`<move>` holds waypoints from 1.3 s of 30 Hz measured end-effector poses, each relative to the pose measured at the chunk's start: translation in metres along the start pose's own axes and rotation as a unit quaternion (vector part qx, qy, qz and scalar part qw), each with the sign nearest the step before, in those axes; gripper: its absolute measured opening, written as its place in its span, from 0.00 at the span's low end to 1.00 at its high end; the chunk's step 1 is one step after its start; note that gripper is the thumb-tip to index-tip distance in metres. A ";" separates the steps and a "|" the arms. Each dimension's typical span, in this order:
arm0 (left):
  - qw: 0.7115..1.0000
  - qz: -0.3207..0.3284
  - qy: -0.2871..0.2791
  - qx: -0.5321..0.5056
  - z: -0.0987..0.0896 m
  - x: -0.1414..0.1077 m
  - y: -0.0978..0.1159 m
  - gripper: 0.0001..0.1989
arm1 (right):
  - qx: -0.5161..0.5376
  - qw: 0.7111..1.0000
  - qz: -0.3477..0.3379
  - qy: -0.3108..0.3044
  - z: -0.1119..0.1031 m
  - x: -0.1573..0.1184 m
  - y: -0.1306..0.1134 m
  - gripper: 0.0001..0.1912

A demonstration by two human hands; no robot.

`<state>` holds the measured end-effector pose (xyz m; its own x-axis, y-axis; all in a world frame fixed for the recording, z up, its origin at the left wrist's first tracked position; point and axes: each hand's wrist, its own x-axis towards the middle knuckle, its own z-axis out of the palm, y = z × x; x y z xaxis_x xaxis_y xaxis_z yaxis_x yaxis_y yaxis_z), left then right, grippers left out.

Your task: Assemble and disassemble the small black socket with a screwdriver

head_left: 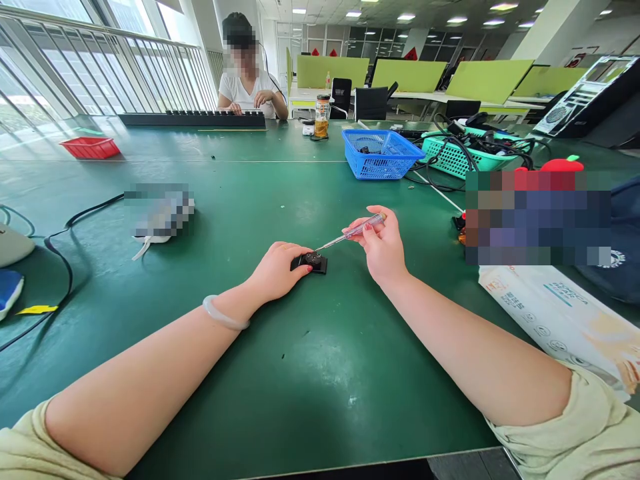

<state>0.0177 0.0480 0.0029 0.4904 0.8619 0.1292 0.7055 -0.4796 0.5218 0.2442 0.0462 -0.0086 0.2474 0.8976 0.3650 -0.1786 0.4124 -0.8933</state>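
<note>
Near the middle of the green table (320, 373), my left hand (277, 270) grips a small black part (313, 260) with a round, knob-like top on a flat dark base. Its thumb and fingers close around the part's left side and hide some of it. In my right hand (385, 247) is a screwdriver (361, 227) with a clear handle, pinched between thumb and fingers. The thin shaft slants down to the left, and its tip meets or nearly meets the top of the black part; contact is too small to make out.
Ahead stand a blue basket (383, 157) and a green basket (475, 160) heaped with cables. At right lies a white packet (555, 320) beside dark cloth. A red tray (91, 147), a black cable (65, 253) and a jar (322, 117) are farther off. Another person (253, 90) sits opposite.
</note>
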 end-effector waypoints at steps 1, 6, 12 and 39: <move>1.000 0.002 0.001 -0.001 0.000 0.000 0.000 0.19 | -0.001 1.000 0.004 -0.001 0.000 0.000 -0.001 0.16; 1.000 0.004 -0.001 0.004 0.000 0.001 0.000 0.19 | 0.010 0.998 0.059 0.010 -0.004 0.005 0.003 0.14; 1.000 0.001 -0.007 0.005 -0.001 0.001 0.000 0.19 | 0.024 0.987 0.155 0.033 -0.002 0.003 0.007 0.13; 1.000 0.002 -0.007 0.008 -0.001 0.000 0.001 0.19 | 0.095 0.981 0.162 0.044 0.001 0.002 -0.001 0.33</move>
<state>0.0180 0.0482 0.0042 0.5006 0.8573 0.1197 0.7112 -0.4862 0.5077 0.2437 0.0473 -0.0065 0.2275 0.9730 0.0392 -0.4336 0.1372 -0.8906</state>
